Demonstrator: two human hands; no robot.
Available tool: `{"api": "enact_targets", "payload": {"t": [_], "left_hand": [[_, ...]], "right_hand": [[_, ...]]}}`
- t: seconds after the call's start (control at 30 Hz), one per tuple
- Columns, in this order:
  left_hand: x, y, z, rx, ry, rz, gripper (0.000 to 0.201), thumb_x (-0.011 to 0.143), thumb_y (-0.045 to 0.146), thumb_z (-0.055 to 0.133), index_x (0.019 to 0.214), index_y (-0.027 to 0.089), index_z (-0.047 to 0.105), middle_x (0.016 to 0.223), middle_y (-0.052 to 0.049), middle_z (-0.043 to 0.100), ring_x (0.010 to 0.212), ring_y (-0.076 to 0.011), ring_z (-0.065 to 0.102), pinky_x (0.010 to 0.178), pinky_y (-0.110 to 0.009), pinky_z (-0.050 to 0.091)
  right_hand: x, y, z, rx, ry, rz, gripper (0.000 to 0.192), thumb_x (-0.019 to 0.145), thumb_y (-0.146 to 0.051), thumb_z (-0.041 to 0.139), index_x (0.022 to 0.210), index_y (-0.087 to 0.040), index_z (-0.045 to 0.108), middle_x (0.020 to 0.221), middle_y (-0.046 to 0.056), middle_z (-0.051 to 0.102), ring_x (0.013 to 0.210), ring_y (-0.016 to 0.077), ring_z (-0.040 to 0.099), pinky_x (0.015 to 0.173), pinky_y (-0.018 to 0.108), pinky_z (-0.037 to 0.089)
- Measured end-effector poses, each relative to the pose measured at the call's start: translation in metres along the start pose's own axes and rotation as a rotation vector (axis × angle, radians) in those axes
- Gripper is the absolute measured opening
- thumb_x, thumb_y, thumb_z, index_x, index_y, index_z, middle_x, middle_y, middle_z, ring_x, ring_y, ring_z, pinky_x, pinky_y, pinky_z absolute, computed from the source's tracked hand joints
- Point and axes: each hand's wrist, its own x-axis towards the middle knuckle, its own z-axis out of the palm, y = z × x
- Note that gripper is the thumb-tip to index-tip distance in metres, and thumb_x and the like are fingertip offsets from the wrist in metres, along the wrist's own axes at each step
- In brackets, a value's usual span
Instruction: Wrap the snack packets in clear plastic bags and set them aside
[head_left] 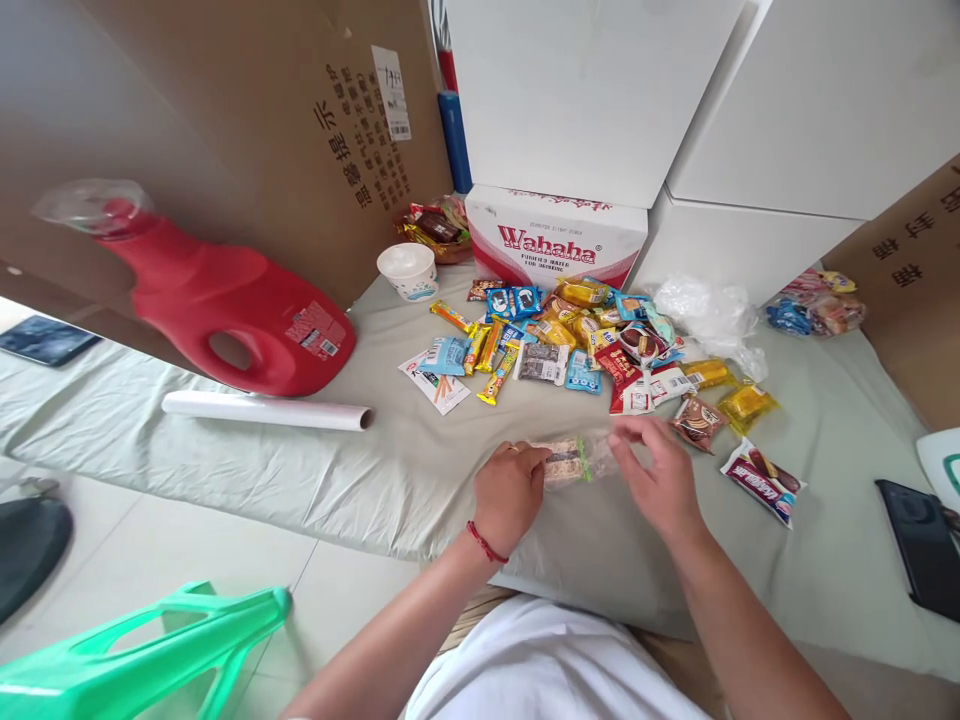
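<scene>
At the far left a red detergent jug (pixel 225 310) lies on its side against a big cardboard box (pixel 262 130), on the grey-green cloth (pixel 337 470) that covers the low surface. Just in front of the jug lies a white roll (pixel 266 410), parallel to the cloth's near edge. A green plastic stool (pixel 142 650) stands on the floor below.

Near the middle of the cloth's near edge, the left hand (pixel 510 495), a red cord at its wrist, curls its fingers and pinches the left end of a clear zip bag (pixel 574 460) that holds a pale snack bar. The right hand (pixel 656 470) meets it from the other side, fingers loosely spread, fingertips touching the bag's right end.

Behind the hands spreads a heap of wrapped snacks (pixel 577 340), with a white paper cup (pixel 407 270) to its left and a Wahaha carton (pixel 555 240) at the back edge. Right of the hand lies a red snack packet (pixel 763 480); a black phone (pixel 922 545) rests by the right edge.
</scene>
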Motion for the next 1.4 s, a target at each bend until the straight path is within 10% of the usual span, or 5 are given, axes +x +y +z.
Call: {"api": "enact_targets", "payload": {"t": [0.23, 0.6, 0.93, 1.17, 1.4], "left_hand": [[-0.001, -0.013, 0.012, -0.004, 0.239, -0.279, 0.092, 0.066, 0.043, 0.09, 0.143, 0.016, 0.047, 0.142, -0.02, 0.049, 0.133, -0.0401, 0.046, 0.108, -0.057, 0.043], [0.004, 0.01, 0.022, -0.093, 0.164, -0.181, 0.032, 0.079, 0.022, 0.071, 0.099, 0.023, 0.046, 0.104, -0.005, 0.056, 0.092, -0.024, 0.062, 0.082, -0.039, 0.052], [0.001, -0.016, 0.002, -0.599, -0.088, 0.102, 0.052, 0.066, 0.01, 0.059, 0.117, 0.021, 0.05, 0.14, -0.012, 0.056, 0.126, -0.0258, 0.058, 0.106, -0.042, 0.048], [0.012, -0.014, 0.013, -0.402, 0.093, -0.142, 0.039, 0.079, 0.023, 0.069, 0.115, 0.019, 0.057, 0.109, -0.008, 0.071, 0.102, -0.0247, 0.068, 0.093, -0.04, 0.051], [-0.005, 0.022, 0.033, 0.028, 0.332, 0.209, 0.01, 0.093, 0.018, 0.053, 0.097, 0.02, 0.062, 0.106, -0.013, 0.067, 0.104, -0.0287, 0.061, 0.088, -0.044, 0.046]], "right_hand": [[0.013, 0.046, 0.019, -0.318, -0.345, 0.274, 0.029, 0.086, -0.039, 0.067, 0.106, -0.019, 0.072, 0.097, 0.009, 0.069, 0.097, 0.0288, 0.061, 0.085, 0.038, 0.048], [-0.028, -0.01, 0.05, -0.222, -0.147, -0.034, 0.019, 0.099, -0.019, 0.042, 0.098, -0.024, 0.06, 0.091, 0.004, 0.061, 0.078, 0.0199, 0.06, 0.067, 0.029, 0.043], [-0.026, 0.006, 0.068, -0.097, -0.095, 0.014, 0.022, 0.091, -0.012, 0.043, 0.099, -0.023, 0.062, 0.095, 0.004, 0.054, 0.078, 0.019, 0.056, 0.07, 0.031, 0.045], [-0.025, 0.004, 0.069, 0.065, -0.104, 0.039, 0.02, 0.093, -0.018, 0.046, 0.098, -0.023, 0.065, 0.099, 0.007, 0.062, 0.084, 0.0207, 0.06, 0.078, 0.035, 0.051], [-0.036, -0.019, 0.062, 0.673, -0.148, 0.426, 0.043, 0.101, -0.058, 0.046, 0.099, -0.021, 0.067, 0.088, 0.005, 0.068, 0.082, 0.0207, 0.062, 0.075, 0.033, 0.054]]}}
